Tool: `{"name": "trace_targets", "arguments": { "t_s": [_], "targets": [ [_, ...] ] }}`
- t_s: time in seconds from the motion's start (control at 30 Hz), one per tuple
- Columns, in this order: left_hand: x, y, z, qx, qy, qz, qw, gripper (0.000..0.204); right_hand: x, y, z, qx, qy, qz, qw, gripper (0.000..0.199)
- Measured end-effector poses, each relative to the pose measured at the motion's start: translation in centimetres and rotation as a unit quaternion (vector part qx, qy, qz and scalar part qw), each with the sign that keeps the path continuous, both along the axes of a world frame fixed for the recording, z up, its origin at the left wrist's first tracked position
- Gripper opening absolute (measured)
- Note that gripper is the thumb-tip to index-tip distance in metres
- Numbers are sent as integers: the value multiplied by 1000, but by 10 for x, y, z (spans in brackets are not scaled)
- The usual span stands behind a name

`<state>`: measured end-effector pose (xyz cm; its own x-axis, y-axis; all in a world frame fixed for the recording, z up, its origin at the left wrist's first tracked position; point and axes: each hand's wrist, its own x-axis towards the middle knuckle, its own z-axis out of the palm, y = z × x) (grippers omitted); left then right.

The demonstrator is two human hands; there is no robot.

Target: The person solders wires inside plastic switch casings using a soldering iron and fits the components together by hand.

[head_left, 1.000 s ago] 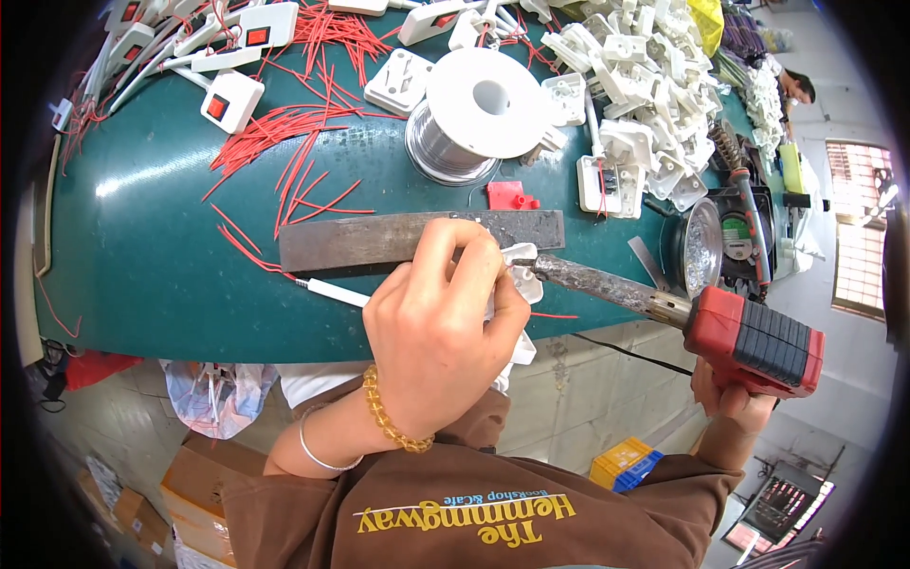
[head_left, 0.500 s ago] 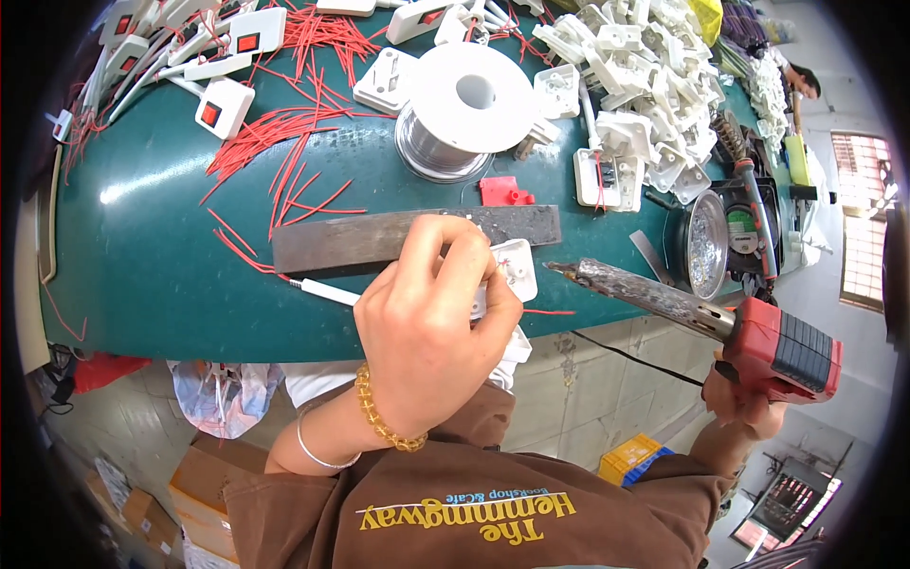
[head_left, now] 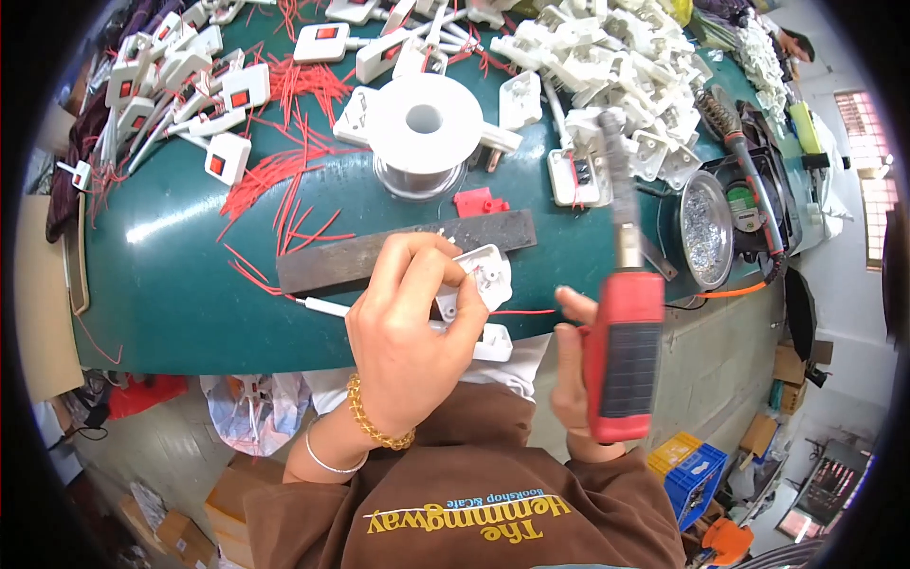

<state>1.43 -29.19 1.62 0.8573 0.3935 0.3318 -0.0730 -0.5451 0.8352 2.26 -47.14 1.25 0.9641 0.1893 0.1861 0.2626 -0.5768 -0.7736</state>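
Note:
My left hand [head_left: 403, 327] is closed, its thumb and fingers pinching a small white plastic housing [head_left: 490, 273] over the table's near edge. A white cable [head_left: 327, 306] with red wire ends runs up to that hand from the left. Just below the housing lies another white shell [head_left: 495, 343], partly behind the hand. My right hand [head_left: 572, 370] grips a red and black soldering gun [head_left: 630, 356], whose blurred barrel points away from me. A dark flat metal bar [head_left: 327, 264] lies beyond my left hand. Behind it stands a large solder wire spool [head_left: 417, 123].
Red wires [head_left: 275, 180] lie scattered at left, near a heap of white switch boxes [head_left: 227, 156]. White shells [head_left: 616, 62] pile up at far right. A metal dish [head_left: 701, 232] sits beside a second tool [head_left: 749, 180] on a black stand. A red plastic piece [head_left: 481, 202] lies behind the bar.
My right hand has swung the soldering gun inward and turned its tip from pointing left to pointing away. My left hand still holds the housing. The view has shifted a little.

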Motion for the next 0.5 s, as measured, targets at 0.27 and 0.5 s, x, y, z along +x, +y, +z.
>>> {"name": "trace_targets", "arguments": {
  "t_s": [0.27, 0.5],
  "targets": [
    [-4, 5, 2, -17, 14, -20, 1000, 10, 5, 17, -16, 64, -226, 75, 969, 41],
    [-13, 12, 5, 7, -7, -61, 998, 13, -3, 24, -17, 100, -227, 18, 969, 42]
  ]
}}
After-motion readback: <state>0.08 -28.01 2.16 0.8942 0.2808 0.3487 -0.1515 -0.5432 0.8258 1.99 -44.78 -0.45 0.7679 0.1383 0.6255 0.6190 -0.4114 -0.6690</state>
